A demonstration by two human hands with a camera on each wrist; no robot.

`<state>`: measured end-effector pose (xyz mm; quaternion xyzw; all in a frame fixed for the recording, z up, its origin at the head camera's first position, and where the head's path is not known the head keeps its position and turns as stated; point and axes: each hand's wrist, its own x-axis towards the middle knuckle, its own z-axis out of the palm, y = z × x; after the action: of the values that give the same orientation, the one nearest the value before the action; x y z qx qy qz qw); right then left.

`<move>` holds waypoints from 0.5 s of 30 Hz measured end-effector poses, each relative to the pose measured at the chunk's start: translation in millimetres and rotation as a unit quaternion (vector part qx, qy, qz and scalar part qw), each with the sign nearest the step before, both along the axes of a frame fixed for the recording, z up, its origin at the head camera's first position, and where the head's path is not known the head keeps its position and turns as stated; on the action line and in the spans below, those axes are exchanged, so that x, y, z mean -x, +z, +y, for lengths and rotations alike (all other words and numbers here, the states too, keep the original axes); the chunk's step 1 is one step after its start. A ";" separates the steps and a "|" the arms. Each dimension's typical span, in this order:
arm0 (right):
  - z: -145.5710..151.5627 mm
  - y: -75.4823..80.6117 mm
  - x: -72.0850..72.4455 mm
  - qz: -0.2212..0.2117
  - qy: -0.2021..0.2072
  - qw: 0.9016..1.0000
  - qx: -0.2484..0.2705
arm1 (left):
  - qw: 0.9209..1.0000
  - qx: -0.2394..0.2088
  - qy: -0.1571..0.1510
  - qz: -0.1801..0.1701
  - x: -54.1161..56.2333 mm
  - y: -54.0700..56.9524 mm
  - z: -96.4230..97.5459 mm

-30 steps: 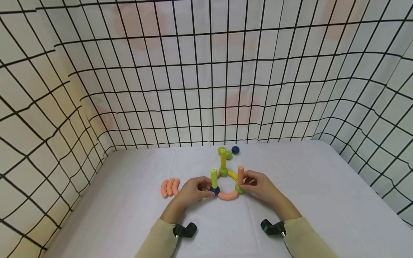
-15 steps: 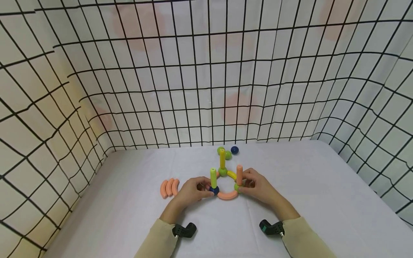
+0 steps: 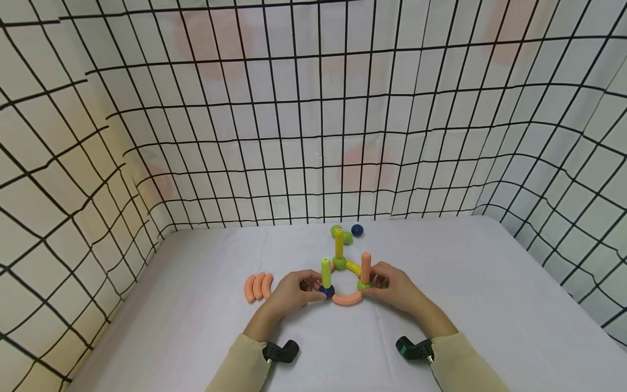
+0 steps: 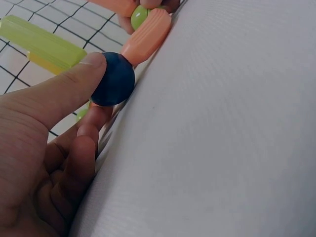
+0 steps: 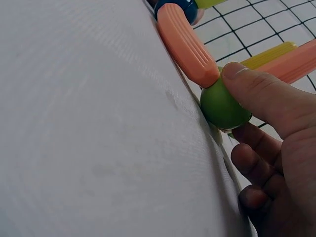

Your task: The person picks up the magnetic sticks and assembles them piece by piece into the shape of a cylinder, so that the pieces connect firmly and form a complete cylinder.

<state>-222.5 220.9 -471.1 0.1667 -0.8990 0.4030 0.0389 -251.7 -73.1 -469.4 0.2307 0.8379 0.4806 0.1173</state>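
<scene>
A ring of curved rods and balls lies on the white cloth, with three straight rods standing up from its balls. My left hand (image 3: 293,292) pinches the dark blue ball (image 4: 114,80) at the ring's left, under the light green rod (image 3: 326,273). On the right, my right hand (image 3: 394,284) pinches a green ball (image 5: 223,104) below the upright orange rod (image 3: 366,268). An orange curved rod (image 3: 347,299) joins these two balls at the front. The yellow rod (image 3: 339,243) rises from the rear green ball (image 3: 339,263), and a yellow curved rod (image 3: 353,267) runs from there rightward.
Several loose orange curved rods (image 3: 258,287) lie left of my left hand. Behind the ring sit two green balls (image 3: 347,237) and a dark blue ball (image 3: 357,230). A white backdrop with a black grid (image 3: 313,136) encloses the table's back and sides.
The right thumb and fingers have shifted slightly lower around the green ball beneath the orange rod. The left hand keeps its pinch on the blue ball, and the ring stays in place.
</scene>
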 end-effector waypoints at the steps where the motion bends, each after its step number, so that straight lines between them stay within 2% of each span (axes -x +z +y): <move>1: 0.6 -0.2 -0.4 0.000 -0.001 1.000 -0.001 | 1.000 -0.001 0.000 0.001 -0.3 0.0 0.2; 15: 23.6 0.7 -7.7 0.018 -0.020 0.999 -0.031 | 1.000 -0.007 -0.002 0.010 -0.1 -2.8 -0.6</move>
<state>-214.9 244.4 -470.3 0.1568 -0.9133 0.3714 0.0585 -251.7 -73.7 -472.2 0.2379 0.8352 0.4839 0.1079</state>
